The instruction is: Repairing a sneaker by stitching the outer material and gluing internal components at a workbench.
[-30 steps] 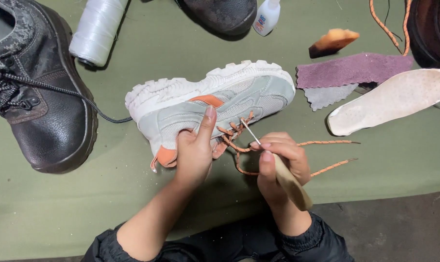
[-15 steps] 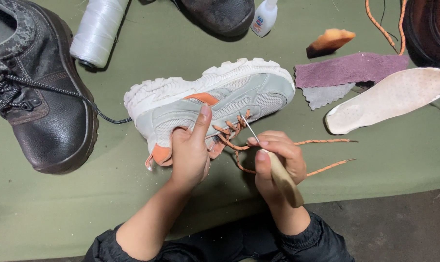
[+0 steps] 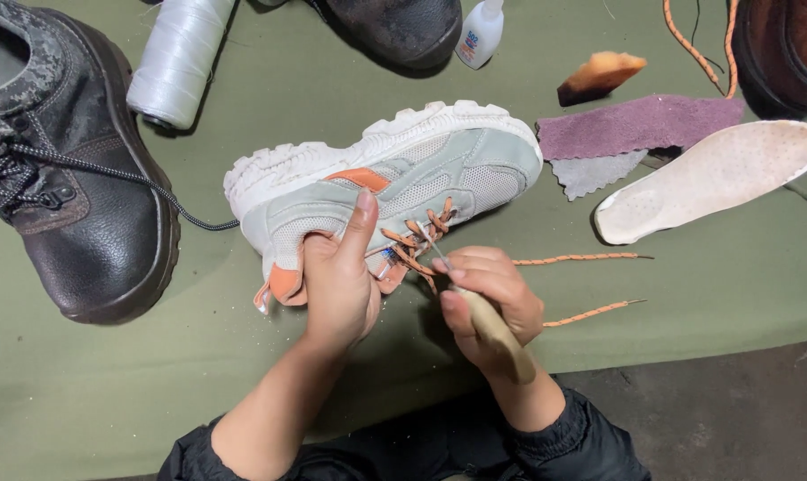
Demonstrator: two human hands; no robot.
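Observation:
A pale grey and white sneaker with orange accents lies on its side on the green cloth, sole away from me. My left hand grips its heel and collar, thumb stretched along the side. My right hand holds an awl with a wooden handle; its thin metal tip points into the lacing area among the orange laces. Two loose lace ends trail to the right across the cloth.
A black leather boot stands at left, its dark lace running toward the sneaker. A white thread spool, a small glue bottle, purple and grey material scraps, a white insole and other dark shoes lie behind.
The awl tip has shifted slightly closer into the laces; my hands and the sneaker otherwise stay in place.

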